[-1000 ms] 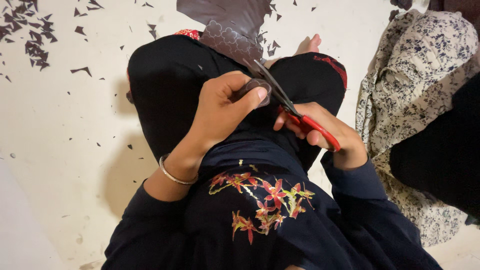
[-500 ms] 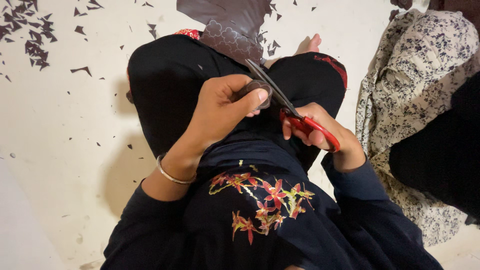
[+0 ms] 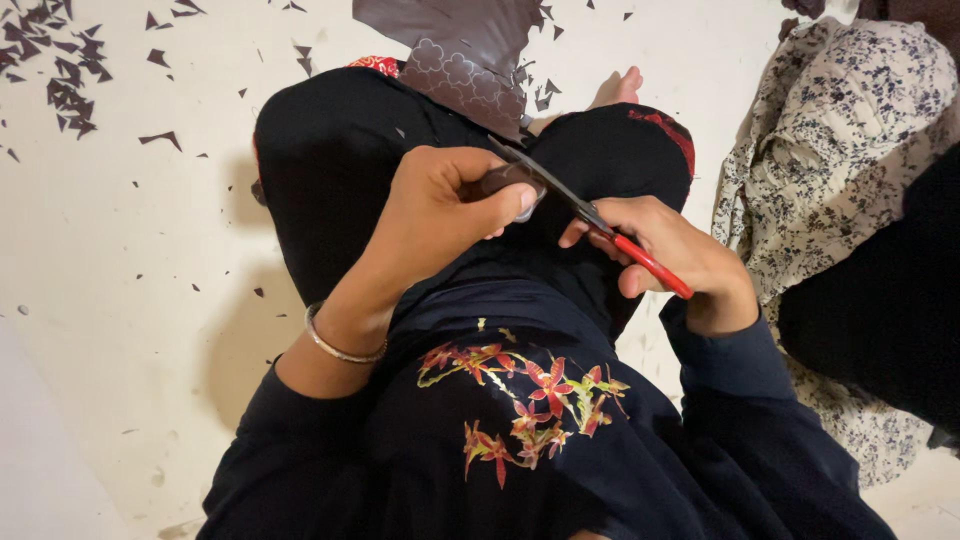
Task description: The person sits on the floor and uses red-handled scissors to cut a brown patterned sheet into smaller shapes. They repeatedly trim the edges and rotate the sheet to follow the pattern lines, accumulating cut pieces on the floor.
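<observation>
I sit cross-legged on a pale floor in dark clothes with a red flower embroidery. My left hand (image 3: 445,205) pinches the near end of a dark brown patterned sheet (image 3: 462,55) that runs from my lap up past my knees. My right hand (image 3: 675,255) grips red-handled scissors (image 3: 600,230). Their dark blades point up-left and meet the sheet's edge just beside my left thumb. A thin metal bangle (image 3: 340,345) circles my left wrist.
Small dark offcuts (image 3: 60,60) lie scattered over the floor, thickest at the top left and around the sheet's far end. A bare foot (image 3: 615,88) shows beyond my right knee. At the right sits another person in floral fabric (image 3: 830,150) and black cloth.
The scissors and my right hand have shifted slightly along the sheet's edge; my left hand keeps its pinch in nearly the same place.
</observation>
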